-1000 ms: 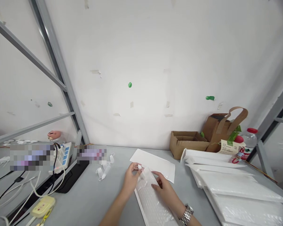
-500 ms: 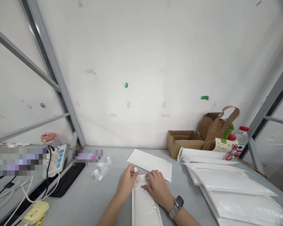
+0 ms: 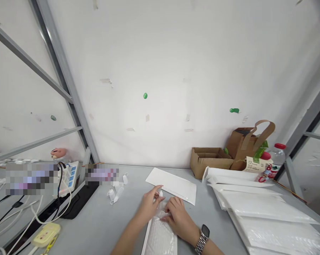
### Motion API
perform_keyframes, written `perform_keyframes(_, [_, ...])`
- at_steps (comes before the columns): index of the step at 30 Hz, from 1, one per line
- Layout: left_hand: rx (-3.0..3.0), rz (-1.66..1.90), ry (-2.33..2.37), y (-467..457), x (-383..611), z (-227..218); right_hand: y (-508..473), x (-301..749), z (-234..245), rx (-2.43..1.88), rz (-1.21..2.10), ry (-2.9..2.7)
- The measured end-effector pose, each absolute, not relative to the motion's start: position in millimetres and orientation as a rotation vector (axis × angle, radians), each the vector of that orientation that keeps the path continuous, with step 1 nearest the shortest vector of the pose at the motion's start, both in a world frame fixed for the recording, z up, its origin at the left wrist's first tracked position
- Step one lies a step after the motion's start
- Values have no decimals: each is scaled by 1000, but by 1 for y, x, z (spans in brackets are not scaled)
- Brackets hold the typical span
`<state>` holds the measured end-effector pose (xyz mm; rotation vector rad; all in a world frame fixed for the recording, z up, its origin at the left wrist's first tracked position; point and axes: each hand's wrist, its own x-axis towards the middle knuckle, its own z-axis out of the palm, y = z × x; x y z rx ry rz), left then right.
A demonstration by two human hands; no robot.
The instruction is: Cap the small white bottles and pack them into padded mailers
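Note:
Between the fingertips of my left hand [image 3: 150,205] is a small white plastic piece with a pointed tip [image 3: 161,193], held just at the mouth of a white bubble mailer [image 3: 161,238]. My right hand [image 3: 180,216] pinches the mailer's upper right edge, with its fingers curled. Closest to me, the mailer lies on the grey table and runs out of the picture at the bottom. Behind both hands rests a flat white envelope [image 3: 173,185]. Several small white plastic pieces with loops [image 3: 118,194] lie to the left of my left hand.
A stack of white bubble mailers [image 3: 266,203] covers the right side. Behind it stand a cardboard box [image 3: 211,161], a brown paper bag [image 3: 235,145] and a red-capped bottle [image 3: 279,156]. Leftward are a power strip [image 3: 73,173], cables and a yellow case [image 3: 46,234].
My left hand has moved a little right with the white plastic piece, which now points up. The mailer's mouth looks more crumpled and its lower end has swung left. The view has shifted slightly.

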<state>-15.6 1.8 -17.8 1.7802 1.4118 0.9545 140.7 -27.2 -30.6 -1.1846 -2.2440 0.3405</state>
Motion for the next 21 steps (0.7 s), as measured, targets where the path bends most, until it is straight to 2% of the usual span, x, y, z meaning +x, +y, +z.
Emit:
perform_keyframes(13, [1932,784,1406,-9,-17,-6,-22,154,-22,-1256,356,-2169])
perform_keyframes(21, [2113,909,1403,-7,-12,-9,-20,158,-20,-1312,348,-2100])
